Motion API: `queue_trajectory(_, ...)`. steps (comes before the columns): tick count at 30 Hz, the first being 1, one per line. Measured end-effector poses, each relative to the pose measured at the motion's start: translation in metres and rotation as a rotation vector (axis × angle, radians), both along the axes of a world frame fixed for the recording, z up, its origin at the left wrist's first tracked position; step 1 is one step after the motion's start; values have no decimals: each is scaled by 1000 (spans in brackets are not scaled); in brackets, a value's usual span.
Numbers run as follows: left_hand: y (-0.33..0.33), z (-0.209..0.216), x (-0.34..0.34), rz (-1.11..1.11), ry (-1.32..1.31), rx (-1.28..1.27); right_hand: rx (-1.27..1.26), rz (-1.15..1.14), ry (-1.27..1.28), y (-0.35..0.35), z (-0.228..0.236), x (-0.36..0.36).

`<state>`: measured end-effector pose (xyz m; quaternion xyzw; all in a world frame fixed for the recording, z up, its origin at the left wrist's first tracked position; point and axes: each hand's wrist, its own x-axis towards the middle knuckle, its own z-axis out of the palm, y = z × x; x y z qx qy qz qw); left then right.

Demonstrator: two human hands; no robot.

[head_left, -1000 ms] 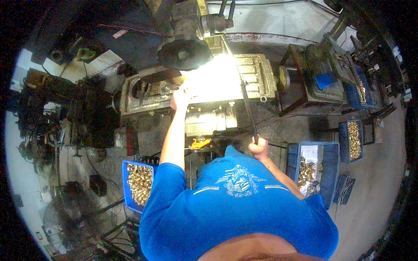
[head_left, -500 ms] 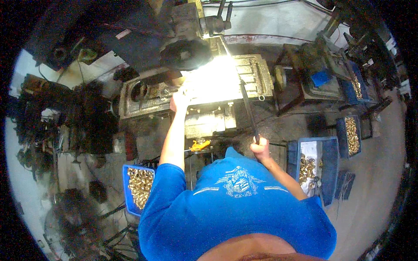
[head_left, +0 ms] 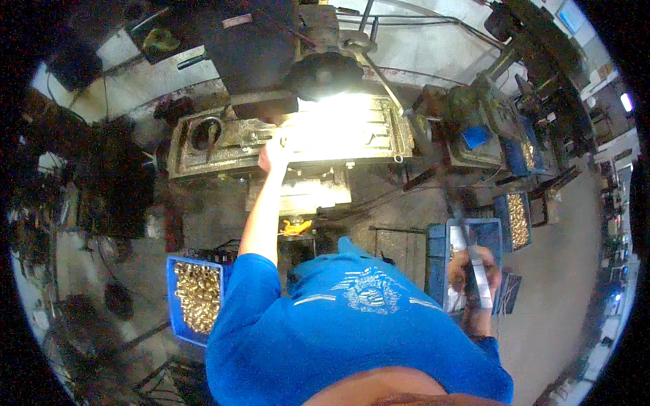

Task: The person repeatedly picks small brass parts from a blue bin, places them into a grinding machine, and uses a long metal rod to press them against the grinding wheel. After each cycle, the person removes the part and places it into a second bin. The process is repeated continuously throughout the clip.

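Observation:
My left hand point(head_left: 272, 155) reaches to the machine's grooved metal table point(head_left: 237, 162), beside a very bright patch of light. Its fingers look closed, but glare hides whatever they hold. Off to the right, my right hand point(head_left: 493, 276) is wrapped around the end of a long dark lever point(head_left: 455, 199), blurred by motion. That lever slants from the machine's right side down over a blue bin. Above the lit patch hangs the dark round machine head point(head_left: 323, 76).
Brass-coloured metal parts fill a blue bin point(head_left: 170, 298) at my left. Another blue bin point(head_left: 433, 260) stands below my right hand, and a smaller bin of brass parts point(head_left: 518, 220) lies beyond it. An orange-yellow object point(head_left: 296, 228) sits below the machine table.
My right hand has swung the lever outward to the right and toward me, from near my front to above the blue bin. My left hand stays by the lit patch. The view has shifted slightly.

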<state>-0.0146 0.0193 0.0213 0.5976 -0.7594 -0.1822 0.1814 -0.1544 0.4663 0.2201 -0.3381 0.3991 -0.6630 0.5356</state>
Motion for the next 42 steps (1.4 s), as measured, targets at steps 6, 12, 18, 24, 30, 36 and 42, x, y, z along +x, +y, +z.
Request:
queue_trajectory(6, -6, -12, -3, -14, 62, 51, 29, -406, -2, 2, -19, 3)
queue_trajectory(12, -14, -14, 12, -52, 113, 111, 249, -326, -106, -10, -60, 10)
queue_trajectory(18, 7, 8, 11, -26, 281, -85, 413, -482, -206, -12, -80, 8)
queue_trajectory(24, -5, -15, -5, -63, 137, -154, 335, -422, -211, -11, -97, 7)
queue_trajectory(30, -11, -12, -10, -132, 100, -152, 401, -443, -86, -13, -115, 9)
queue_trajectory(36, 0, 5, -12, -128, 166, -86, 410, -461, -33, -16, -119, 12)
queue_trajectory(42, 17, -33, -12, -431, 25, -352, 502, -433, -29, -19, -123, 13)
